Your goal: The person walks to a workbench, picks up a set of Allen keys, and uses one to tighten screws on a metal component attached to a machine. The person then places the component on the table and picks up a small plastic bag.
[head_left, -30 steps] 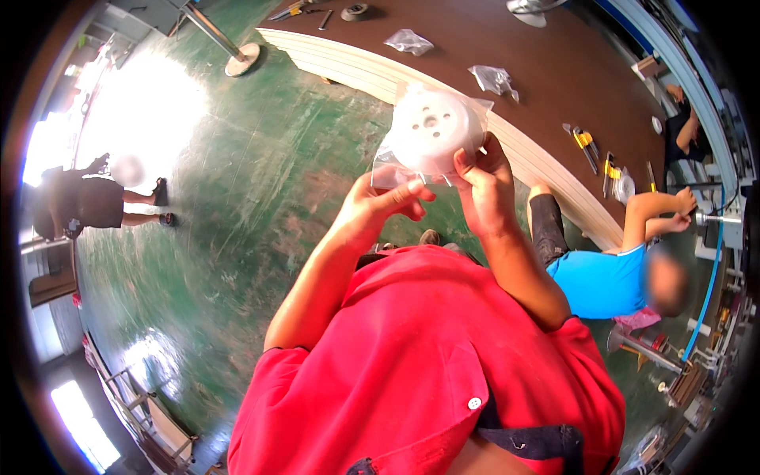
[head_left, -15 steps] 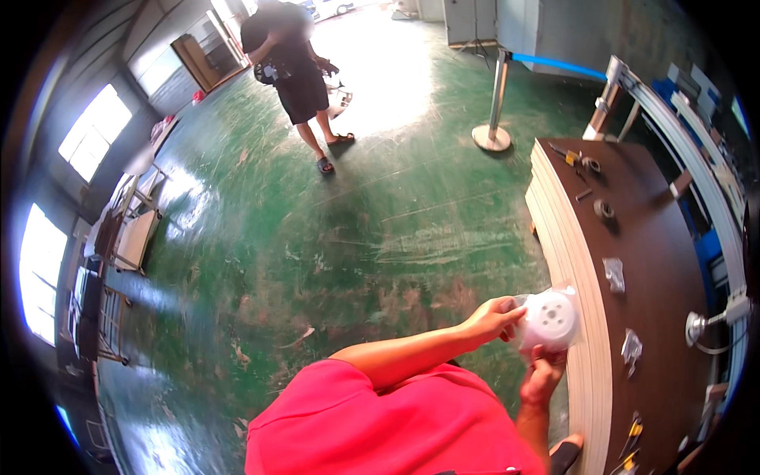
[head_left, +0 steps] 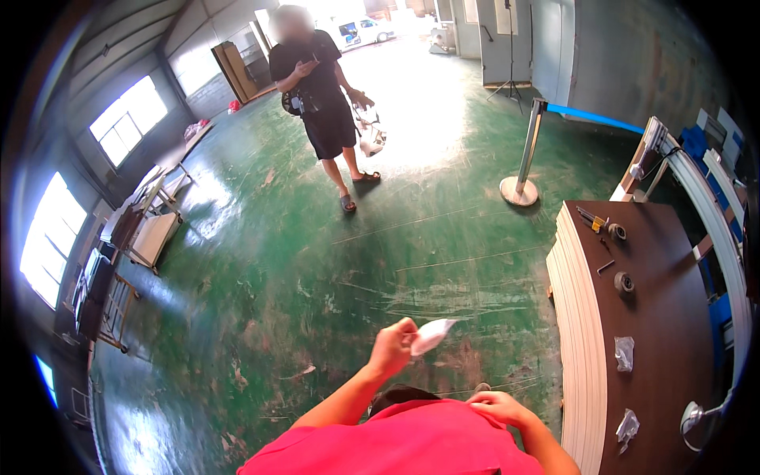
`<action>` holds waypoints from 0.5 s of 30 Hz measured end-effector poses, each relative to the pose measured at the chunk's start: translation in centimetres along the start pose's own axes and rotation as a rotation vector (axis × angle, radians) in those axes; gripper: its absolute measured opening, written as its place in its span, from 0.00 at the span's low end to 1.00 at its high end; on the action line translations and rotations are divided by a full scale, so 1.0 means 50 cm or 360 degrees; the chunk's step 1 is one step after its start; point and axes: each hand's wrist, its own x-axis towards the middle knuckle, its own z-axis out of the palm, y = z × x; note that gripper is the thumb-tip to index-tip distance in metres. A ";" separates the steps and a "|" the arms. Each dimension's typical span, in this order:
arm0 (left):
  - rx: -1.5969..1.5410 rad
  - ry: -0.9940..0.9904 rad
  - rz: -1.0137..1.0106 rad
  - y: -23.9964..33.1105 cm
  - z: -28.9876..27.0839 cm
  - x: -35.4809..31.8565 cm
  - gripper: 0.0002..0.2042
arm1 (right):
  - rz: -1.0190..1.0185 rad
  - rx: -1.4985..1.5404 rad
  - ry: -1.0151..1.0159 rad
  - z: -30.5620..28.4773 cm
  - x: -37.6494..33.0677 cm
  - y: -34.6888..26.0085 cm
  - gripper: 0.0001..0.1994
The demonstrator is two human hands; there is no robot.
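Out in front of my body, my left hand (head_left: pixel 392 348) pinches a white disc (head_left: pixel 431 336) in clear plastic by its edge. The disc is tilted, so it shows as a narrow white shape, and its holed face is not visible. My right hand (head_left: pixel 500 406) rests against the front of my red shirt (head_left: pixel 404 439), its fingers extended and nothing seen in them. It is apart from the disc.
A stack of brown-topped boards (head_left: pixel 657 317) stands on the right, bearing tools, metal rings and small plastic bags (head_left: pixel 624 354). Beyond are a barrier post (head_left: pixel 520 186) and a standing person (head_left: pixel 321 103). Carts (head_left: pixel 158 229) line the left wall.
The disc has moved left, away from the stacked boards, in my left hand alone. My right hand has let go and come back to my shirt. The view has tilted up.
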 end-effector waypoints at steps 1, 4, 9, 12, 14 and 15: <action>0.0114 0.0110 -0.0084 -0.014 -0.003 0.010 0.02 | -0.0096 -0.0246 -0.0203 -0.003 0.038 -0.043 0.15; 0.0188 0.0330 0.0113 -0.027 0.008 0.052 0.07 | -0.0030 -0.0577 -0.0507 -0.061 0.186 -0.048 0.19; -0.0303 0.0396 -0.0237 0.029 -0.018 0.110 0.08 | 0.0103 -0.0636 -0.0698 -0.224 0.137 -0.127 0.14; 0.0106 -0.0664 -0.0363 0.070 -0.026 0.190 0.13 | 0.0127 -0.0450 -0.0445 -0.321 0.092 -0.056 0.12; 0.0353 -0.1225 -0.0494 0.089 -0.015 0.224 0.17 | 0.0311 -0.0288 -0.0283 -0.345 0.076 -0.063 0.10; 0.0451 -0.1429 -0.0441 0.076 -0.010 0.232 0.20 | 0.0296 -0.0305 -0.0166 -0.344 0.074 -0.064 0.10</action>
